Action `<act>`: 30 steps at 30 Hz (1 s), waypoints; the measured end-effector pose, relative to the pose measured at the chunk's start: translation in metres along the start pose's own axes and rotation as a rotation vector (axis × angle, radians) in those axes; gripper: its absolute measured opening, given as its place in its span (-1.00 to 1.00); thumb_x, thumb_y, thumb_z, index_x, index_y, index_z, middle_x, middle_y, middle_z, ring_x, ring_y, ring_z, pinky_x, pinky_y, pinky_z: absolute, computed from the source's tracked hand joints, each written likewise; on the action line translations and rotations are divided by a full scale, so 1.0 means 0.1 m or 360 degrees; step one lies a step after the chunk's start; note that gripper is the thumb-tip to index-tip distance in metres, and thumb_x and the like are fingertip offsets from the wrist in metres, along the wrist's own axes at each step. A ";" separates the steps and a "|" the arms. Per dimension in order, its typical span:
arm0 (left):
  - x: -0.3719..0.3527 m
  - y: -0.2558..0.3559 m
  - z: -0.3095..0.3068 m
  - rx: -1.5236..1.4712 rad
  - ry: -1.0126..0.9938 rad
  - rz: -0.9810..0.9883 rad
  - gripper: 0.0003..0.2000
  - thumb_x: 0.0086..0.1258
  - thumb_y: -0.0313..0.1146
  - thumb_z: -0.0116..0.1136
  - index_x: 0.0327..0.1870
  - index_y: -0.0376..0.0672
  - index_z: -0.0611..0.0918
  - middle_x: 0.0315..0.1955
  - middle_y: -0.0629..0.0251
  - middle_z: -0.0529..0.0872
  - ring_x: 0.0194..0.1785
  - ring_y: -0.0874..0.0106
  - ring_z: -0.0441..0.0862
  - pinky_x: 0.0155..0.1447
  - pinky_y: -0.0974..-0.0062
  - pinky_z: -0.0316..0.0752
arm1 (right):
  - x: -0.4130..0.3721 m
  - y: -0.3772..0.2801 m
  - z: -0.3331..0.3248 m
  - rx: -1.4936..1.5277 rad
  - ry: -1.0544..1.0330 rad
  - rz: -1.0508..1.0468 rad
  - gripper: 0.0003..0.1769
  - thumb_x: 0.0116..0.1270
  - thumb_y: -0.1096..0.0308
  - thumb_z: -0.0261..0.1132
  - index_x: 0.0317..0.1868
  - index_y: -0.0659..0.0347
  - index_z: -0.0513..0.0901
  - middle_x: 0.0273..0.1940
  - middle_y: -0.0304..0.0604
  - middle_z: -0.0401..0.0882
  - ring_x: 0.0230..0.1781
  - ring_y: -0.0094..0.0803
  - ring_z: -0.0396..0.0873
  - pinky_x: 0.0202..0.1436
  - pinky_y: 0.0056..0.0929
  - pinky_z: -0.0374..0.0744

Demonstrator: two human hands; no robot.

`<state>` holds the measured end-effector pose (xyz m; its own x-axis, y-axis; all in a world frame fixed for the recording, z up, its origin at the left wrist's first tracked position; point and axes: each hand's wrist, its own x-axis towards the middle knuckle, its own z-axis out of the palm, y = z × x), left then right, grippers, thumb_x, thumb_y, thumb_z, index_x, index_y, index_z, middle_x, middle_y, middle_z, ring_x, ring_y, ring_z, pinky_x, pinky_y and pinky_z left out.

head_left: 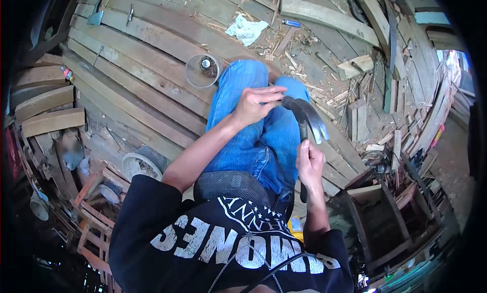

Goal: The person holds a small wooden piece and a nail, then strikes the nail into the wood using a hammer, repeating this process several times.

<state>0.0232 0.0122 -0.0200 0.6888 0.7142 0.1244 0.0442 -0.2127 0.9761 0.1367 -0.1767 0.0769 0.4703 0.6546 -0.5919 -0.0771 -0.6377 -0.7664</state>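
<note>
A claw hammer (304,112) is held above my knees, its dark handle upright in my right hand (310,163), whose fingers are wrapped round it. The curved metal claw points to the lower right. My left hand (257,104) is at the hammer head's left end, fingers stretched and close together, thumb near the head; whether it pinches something small there is hard to make out. Under both hands are my legs in blue jeans (238,140). A clear round container (203,70) with small dark contents stands on the planks left of my knee.
Long wooden planks (127,64) run across the left. A white cloth (246,30) and a blue lighter (291,23) lie ahead among wood chips. A white bucket (141,166) is at my left, an open wooden box (378,224) at my right, and a long beam (329,20) ahead.
</note>
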 end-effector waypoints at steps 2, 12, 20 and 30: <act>0.02 0.01 0.01 -0.0001 0.0027 -0.0024 -0.80 0.07 -0.66 0.30 -0.25 -0.31 0.73 -0.13 0.11 0.76 -0.09 0.26 0.75 -0.02 0.46 0.64 | 0.01 -0.01 -0.01 -0.0076 0.0001 0.0036 -0.48 0.56 0.01 -0.03 -0.57 0.10 0.27 -0.66 -0.48 0.14 -0.72 -0.75 0.11 -0.69 -0.68 0.09; 0.01 0.05 0.02 0.0068 0.0074 0.0012 -0.82 0.05 -0.54 0.38 -0.28 -0.23 0.75 -0.19 0.12 0.77 -0.17 0.27 0.76 -0.08 0.44 0.67 | -0.01 0.00 -0.04 -0.0007 -0.0013 0.0034 -0.51 0.57 0.05 -0.03 -0.54 0.12 0.33 -0.67 -0.50 0.17 -0.74 -0.77 0.12 -0.71 -0.68 0.09; 0.04 0.06 0.01 -0.0016 0.0079 0.0010 -0.81 0.04 -0.62 0.35 -0.28 -0.29 0.75 -0.17 0.04 0.76 -0.20 0.32 0.77 -0.16 0.52 0.66 | -0.01 0.01 -0.01 0.0068 -0.0015 -0.0064 -0.49 0.56 0.04 -0.02 -0.56 0.14 0.33 -0.67 -0.47 0.20 -0.72 -0.74 0.16 -0.69 -0.66 0.14; -0.01 0.04 0.02 -0.0025 0.0049 -0.0017 -0.80 0.06 -0.64 0.34 -0.25 -0.30 0.75 -0.16 0.04 0.75 -0.13 0.31 0.76 -0.08 0.50 0.66 | -0.03 -0.03 -0.02 -0.0115 0.0041 -0.0188 -0.50 0.56 0.06 0.00 -0.56 0.13 0.34 -0.69 -0.47 0.22 -0.71 -0.76 0.18 -0.69 -0.65 0.12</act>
<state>0.0241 0.0097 -0.0165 0.6658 0.7365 0.1193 0.0399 -0.1948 0.9800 0.1374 -0.1772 0.0813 0.4950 0.7169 -0.4910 0.0435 -0.5849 -0.8100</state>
